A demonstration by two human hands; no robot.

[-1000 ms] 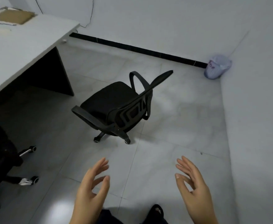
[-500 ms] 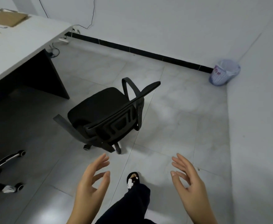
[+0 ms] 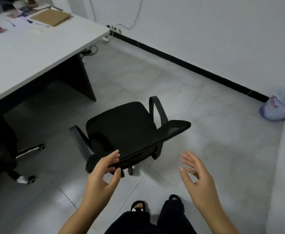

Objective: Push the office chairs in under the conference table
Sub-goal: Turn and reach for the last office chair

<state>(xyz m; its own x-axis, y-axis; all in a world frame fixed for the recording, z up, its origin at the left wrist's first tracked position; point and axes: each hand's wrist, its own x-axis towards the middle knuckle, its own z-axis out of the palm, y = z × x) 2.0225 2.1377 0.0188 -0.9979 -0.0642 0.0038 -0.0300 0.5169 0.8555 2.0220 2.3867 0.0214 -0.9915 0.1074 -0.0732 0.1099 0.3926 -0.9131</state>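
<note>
Hands low in frame, both spread and empty: left hand (image 3: pixel 103 176) at the backrest's near end, right hand (image 3: pixel 195 173) beside it, apart. Chair (image 3: pixel 126 130) sits mid-frame, clear of the table (image 3: pixel 37 53) at upper left.

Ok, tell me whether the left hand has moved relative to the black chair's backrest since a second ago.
Yes. The left hand has closed in on the black chair's backrest: its fingers now reach the top edge, where floor tiles earlier separated them.

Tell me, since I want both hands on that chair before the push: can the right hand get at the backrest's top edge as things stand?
Probably yes. The right hand hangs open with only bare floor between it and the black office chair's backrest; the left hand is already at that edge.
</note>
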